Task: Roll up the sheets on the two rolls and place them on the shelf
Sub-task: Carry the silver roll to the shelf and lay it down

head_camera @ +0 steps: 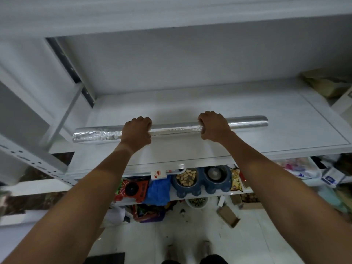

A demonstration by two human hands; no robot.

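A long silver foil roll (175, 128) lies crosswise on the white shelf (266, 134), fully rolled up. My left hand (137, 133) grips it left of its middle, fingers curled over the top. Right of the middle, my right hand (214, 126) grips the same roll in the same way. The roll's crinkled left end sticks out past the shelf's left side, and its smooth right end rests on the shelf board. Only one roll is in view.
A cardboard box (323, 82) sits at the shelf's back right. The shelf's white metal upright (62, 119) stands at the left. Below are a blue double pet bowl (202, 180) with peanuts, a blue bag (159, 189), an orange box (133, 189) and floor clutter.
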